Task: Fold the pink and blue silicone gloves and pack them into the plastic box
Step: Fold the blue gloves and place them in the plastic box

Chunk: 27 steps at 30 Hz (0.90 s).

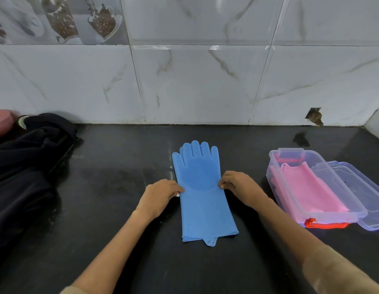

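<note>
- Both forearms reach forward from the bottom corners, converging toward the middle.
- The left hand (161, 193) lies palm down, fingers curled, fingertips pointing right.
- The right hand (237, 183) mirrors it, fingertips pointing left, knuckles up.

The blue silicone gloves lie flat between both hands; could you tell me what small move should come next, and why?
Probably fold the finger end back over the cuff. The blue silicone gloves lie stacked and unfolded on the black counter, with the left hand and right hand pinching their edges mid-length, while the pink silicone gloves already sit in the clear plastic box.
</note>
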Each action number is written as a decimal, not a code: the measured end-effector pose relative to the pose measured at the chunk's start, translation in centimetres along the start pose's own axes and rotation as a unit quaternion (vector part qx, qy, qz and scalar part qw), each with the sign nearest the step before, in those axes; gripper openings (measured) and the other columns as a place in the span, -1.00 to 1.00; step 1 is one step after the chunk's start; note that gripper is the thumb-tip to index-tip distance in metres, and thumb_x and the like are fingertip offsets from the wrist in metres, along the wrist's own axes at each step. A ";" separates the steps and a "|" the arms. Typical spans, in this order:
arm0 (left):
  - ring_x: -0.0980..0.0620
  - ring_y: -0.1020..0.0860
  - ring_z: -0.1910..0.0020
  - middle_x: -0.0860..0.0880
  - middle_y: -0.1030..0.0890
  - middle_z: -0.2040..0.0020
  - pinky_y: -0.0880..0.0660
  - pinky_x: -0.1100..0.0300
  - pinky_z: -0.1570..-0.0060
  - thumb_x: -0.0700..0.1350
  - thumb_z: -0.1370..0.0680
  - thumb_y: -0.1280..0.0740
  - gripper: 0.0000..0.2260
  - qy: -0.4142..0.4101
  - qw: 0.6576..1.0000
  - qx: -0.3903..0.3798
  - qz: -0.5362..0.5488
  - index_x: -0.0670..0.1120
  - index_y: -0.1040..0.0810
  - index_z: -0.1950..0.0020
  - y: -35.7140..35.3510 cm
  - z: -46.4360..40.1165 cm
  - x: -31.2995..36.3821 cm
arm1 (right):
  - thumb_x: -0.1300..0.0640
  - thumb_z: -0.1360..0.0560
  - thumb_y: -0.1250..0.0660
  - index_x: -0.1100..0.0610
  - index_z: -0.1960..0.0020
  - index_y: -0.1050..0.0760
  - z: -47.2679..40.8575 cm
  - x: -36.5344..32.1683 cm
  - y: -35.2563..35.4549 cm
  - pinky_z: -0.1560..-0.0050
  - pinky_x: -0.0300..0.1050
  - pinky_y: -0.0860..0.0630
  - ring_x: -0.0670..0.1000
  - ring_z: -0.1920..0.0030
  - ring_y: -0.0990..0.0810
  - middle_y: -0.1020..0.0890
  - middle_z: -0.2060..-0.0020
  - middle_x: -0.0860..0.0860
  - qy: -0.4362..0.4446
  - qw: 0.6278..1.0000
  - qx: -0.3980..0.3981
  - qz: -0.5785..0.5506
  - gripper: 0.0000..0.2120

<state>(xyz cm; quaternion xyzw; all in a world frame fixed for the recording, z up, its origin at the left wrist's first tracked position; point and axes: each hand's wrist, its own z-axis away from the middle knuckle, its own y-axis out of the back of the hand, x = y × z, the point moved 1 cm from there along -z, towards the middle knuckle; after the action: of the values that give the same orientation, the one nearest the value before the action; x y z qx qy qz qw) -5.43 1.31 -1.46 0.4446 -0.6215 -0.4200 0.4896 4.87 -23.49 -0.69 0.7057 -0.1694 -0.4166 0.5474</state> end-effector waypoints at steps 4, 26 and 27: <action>0.11 -0.48 -0.19 0.17 -0.52 -0.29 -0.55 0.17 0.10 -0.21 -0.56 -0.30 -0.63 -0.074 0.994 -0.029 -0.073 0.13 -0.49 -0.32 0.0 0.0 -0.6 | 0.22 -0.51 -0.32 0.07 -0.12 -0.60 -0.1 0.4 0.6 -0.14 -0.37 -0.35 -0.02 -0.12 -0.58 -0.57 -0.16 -0.04 0.098 0.991 -0.024 0.091 -0.78; 0.08 -0.65 0.37 -0.01 -0.71 0.10 -0.60 0.25 0.37 -0.20 -0.15 -0.64 -0.55 -0.276 0.946 -0.038 -0.163 -0.10 -0.68 -0.02 0.5 -1.0 -0.3 | 0.17 -0.41 -0.46 -0.10 -0.09 -0.60 0.7 1.9 0.2 -0.36 -0.12 -0.30 -0.13 0.00 -0.66 -0.68 -0.02 -0.15 0.179 0.971 0.007 0.156 -0.70; 0.09 -0.64 0.38 0.00 -0.70 0.09 -0.60 0.25 0.36 -0.18 -0.18 -0.64 -0.57 -0.275 0.947 -0.039 -0.162 -0.09 -0.67 -0.02 0.5 -0.9 -0.3 | 0.14 -0.45 -0.42 -0.10 -0.14 -0.58 0.6 2.1 0.2 -0.38 -0.17 -0.17 -0.14 -0.09 -0.63 -0.66 -0.09 -0.16 0.183 0.970 -0.006 0.159 -0.71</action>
<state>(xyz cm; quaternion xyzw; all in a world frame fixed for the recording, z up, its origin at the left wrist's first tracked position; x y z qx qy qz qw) -4.55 1.64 -0.87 0.3872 -0.6349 -0.6234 0.2415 5.68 -25.43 -1.38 0.7309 -0.1737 -0.1891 0.6323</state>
